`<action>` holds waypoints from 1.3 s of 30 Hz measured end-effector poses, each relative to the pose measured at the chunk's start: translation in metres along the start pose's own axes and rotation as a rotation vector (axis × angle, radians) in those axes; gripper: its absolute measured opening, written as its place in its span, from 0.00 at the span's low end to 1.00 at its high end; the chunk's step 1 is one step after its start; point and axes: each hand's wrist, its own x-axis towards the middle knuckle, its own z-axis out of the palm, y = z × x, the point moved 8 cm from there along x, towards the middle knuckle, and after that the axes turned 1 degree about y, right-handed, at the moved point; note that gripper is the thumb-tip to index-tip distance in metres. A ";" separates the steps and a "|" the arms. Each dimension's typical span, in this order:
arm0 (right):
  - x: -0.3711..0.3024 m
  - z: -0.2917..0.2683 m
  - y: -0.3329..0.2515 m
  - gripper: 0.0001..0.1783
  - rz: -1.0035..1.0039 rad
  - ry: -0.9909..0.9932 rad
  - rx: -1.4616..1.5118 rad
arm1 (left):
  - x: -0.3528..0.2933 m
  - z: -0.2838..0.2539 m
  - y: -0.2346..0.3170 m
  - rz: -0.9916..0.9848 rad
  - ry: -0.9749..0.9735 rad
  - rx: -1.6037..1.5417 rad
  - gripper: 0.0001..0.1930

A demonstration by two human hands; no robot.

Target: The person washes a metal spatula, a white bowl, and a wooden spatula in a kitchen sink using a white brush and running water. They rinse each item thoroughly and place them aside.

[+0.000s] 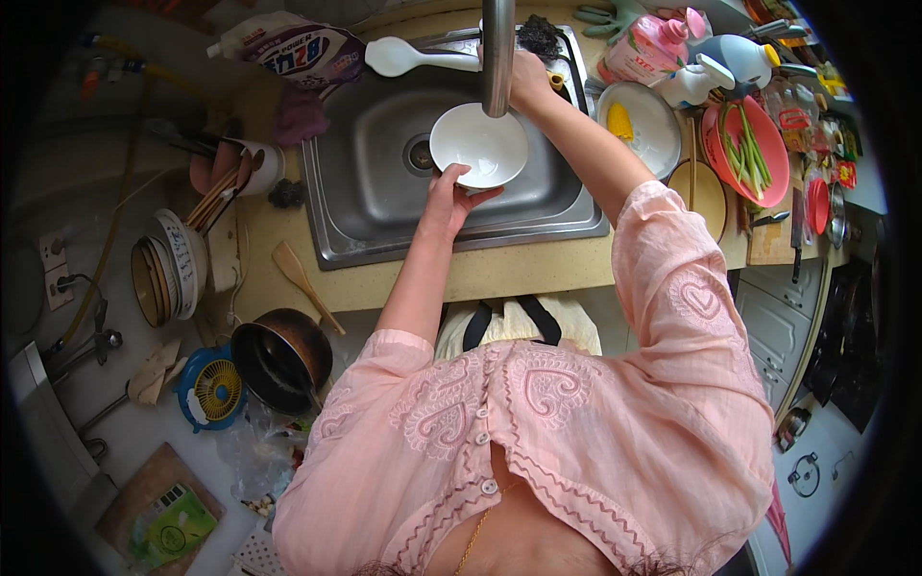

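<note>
We have the white bowl [479,144] in our left hand [459,197], over the sink [375,130]
The bowl is in hand beneath the faucet [497,58], so we judge the work under way; we make out no stream, and how much is left we cannot tell. Our left thumb lies over the rim and the other fingers reach underneath, pinching the wall between them; our right hand [531,81] is beyond the faucet, near a white ladle [395,57], its fingers too hidden for us to tell their state. The bowl looks smooth, round and glossy against the basin's dull grey metal, with a dark, tangled scrubber [540,38] by the far rim
</note>
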 end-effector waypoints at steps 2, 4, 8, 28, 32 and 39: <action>0.001 0.002 -0.001 0.03 0.000 -0.023 -0.002 | 0.001 -0.001 0.000 0.008 0.007 0.000 0.23; 0.000 0.001 -0.001 0.03 0.014 -0.028 -0.011 | 0.001 0.000 -0.001 0.005 0.006 -0.003 0.24; -0.003 -0.008 -0.005 0.03 0.055 -0.056 -0.044 | 0.006 -0.003 -0.005 -0.037 0.004 -0.043 0.27; -0.249 -0.101 0.028 0.22 0.760 0.080 0.792 | 0.023 -0.009 -0.028 -0.182 -0.161 -0.100 0.33; -0.271 -0.115 0.025 0.22 0.755 0.090 0.719 | 0.023 -0.001 -0.043 -0.146 -0.186 -0.064 0.31; -0.296 -0.106 0.024 0.23 0.806 0.108 0.730 | 0.050 -0.006 -0.022 -0.099 -0.207 -0.002 0.29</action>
